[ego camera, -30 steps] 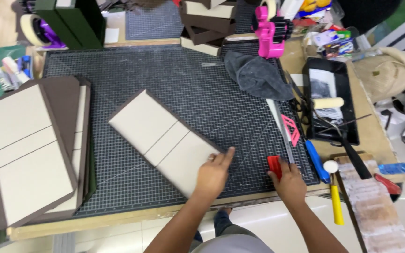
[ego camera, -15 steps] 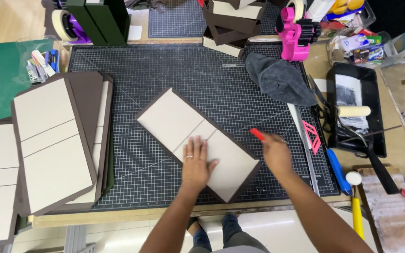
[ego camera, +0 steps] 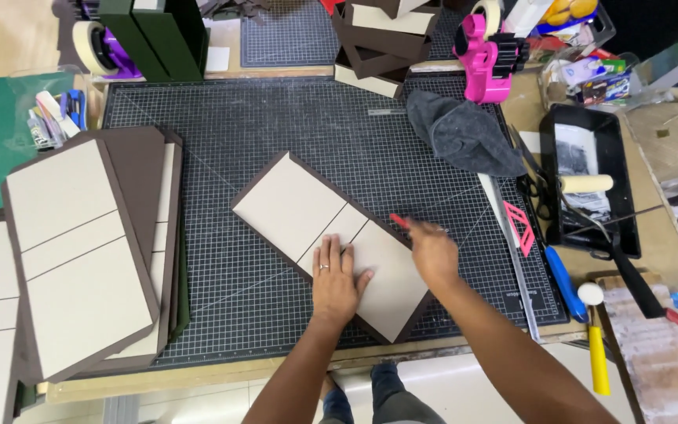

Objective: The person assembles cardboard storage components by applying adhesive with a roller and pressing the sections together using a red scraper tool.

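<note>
A beige board cover with a brown border point(ego camera: 300, 206) lies diagonally on the dark grid cutting mat point(ego camera: 276, 133). My left hand point(ego camera: 337, 276) presses flat on its lower half, fingers spread, a ring on one finger. My right hand point(ego camera: 431, 253) grips a small red tool point(ego camera: 399, 221) and holds its tip at the cover's right edge, near the middle fold.
A stack of similar brown-bordered covers point(ego camera: 80, 251) lies at the left. A grey cloth point(ego camera: 464, 137), pink tape dispenser point(ego camera: 490, 47), metal ruler point(ego camera: 512, 251), black tray with a roller point(ego camera: 586, 182), blue-handled tool point(ego camera: 563, 281) and yellow-handled mallet point(ego camera: 596, 345) sit at the right.
My right hand picked up the red tool from the mat's right edge and carried it left to the cover's edge. My left hand slid further onto the cover.
</note>
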